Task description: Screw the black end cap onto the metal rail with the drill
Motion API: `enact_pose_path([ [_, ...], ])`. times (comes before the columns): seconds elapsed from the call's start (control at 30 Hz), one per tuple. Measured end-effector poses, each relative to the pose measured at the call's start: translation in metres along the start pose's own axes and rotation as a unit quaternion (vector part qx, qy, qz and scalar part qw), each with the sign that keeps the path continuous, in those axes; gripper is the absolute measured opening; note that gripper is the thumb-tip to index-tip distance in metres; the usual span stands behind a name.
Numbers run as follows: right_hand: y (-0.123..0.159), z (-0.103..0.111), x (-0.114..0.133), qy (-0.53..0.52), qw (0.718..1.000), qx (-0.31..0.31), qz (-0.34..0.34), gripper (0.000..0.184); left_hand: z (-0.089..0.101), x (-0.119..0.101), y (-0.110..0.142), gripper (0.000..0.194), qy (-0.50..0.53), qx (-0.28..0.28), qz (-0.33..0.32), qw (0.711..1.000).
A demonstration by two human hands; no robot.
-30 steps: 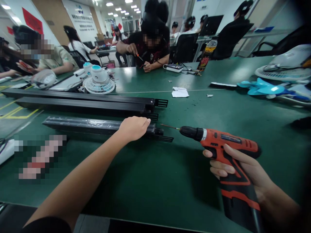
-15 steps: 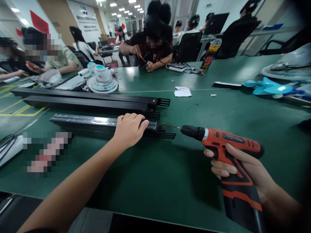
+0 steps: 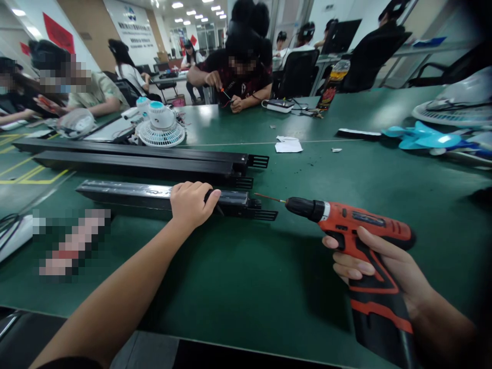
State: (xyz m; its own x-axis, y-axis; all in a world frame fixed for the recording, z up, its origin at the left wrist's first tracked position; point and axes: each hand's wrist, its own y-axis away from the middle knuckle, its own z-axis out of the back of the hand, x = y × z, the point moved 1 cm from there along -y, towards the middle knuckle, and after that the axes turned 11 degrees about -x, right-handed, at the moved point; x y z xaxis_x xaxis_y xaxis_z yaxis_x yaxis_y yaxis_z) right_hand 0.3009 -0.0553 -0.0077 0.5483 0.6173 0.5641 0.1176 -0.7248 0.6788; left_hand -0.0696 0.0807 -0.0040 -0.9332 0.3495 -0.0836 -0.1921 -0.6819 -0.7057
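Observation:
My left hand (image 3: 192,203) is closed over the near long black bar (image 3: 126,193), which is wrapped in clear film and lies across the green table (image 3: 246,277). My fingers curl over its top not far from its right end. My right hand (image 3: 378,269) grips the handle of a red and black cordless drill (image 3: 361,241). The drill's thin bit (image 3: 269,198) points left at the bar's slotted end piece (image 3: 263,214) and stops just short of it.
Two more long black bars (image 3: 134,161) lie behind the near one. Small white fans (image 3: 161,128) stand beyond them, paper scraps (image 3: 288,146) in mid table, blue fan blades (image 3: 426,140) at far right. Several people sit working along the far and left sides.
My left hand slid leftward along the near bar and its fingers curled from resting flat into a grip over the top. The drill stayed almost in place.

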Motion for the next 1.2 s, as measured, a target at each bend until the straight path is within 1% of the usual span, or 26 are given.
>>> enact_pose_path([
  [0.2,-0.002,0.0034,-0.001,0.017,1.0,0.025,0.001,0.045,-0.0022,0.0035,0.0008,0.063,0.001,-0.021,-0.016,1.0],
  [0.43,-0.0009,0.0051,-0.0015,0.023,0.998,0.058,0.008,0.042,-0.0014,0.003,-0.0034,0.062,0.007,-0.001,-0.007,1.0],
  [0.73,-0.0015,0.0093,-0.0013,0.028,0.998,0.06,0.003,0.044,-0.0005,0.0023,-0.0047,0.064,0.002,0.008,-0.003,1.0],
  [1.0,-0.0028,0.0082,-0.0009,0.039,0.997,0.07,0.005,0.045,-0.0001,0.0016,-0.006,0.067,0.0,0.012,-0.004,1.0],
  [1.2,-0.0035,0.0088,-0.0019,0.044,0.996,0.072,0.012,0.042,0.001,0.0007,-0.0064,0.067,0.0,0.012,-0.004,1.0],
])
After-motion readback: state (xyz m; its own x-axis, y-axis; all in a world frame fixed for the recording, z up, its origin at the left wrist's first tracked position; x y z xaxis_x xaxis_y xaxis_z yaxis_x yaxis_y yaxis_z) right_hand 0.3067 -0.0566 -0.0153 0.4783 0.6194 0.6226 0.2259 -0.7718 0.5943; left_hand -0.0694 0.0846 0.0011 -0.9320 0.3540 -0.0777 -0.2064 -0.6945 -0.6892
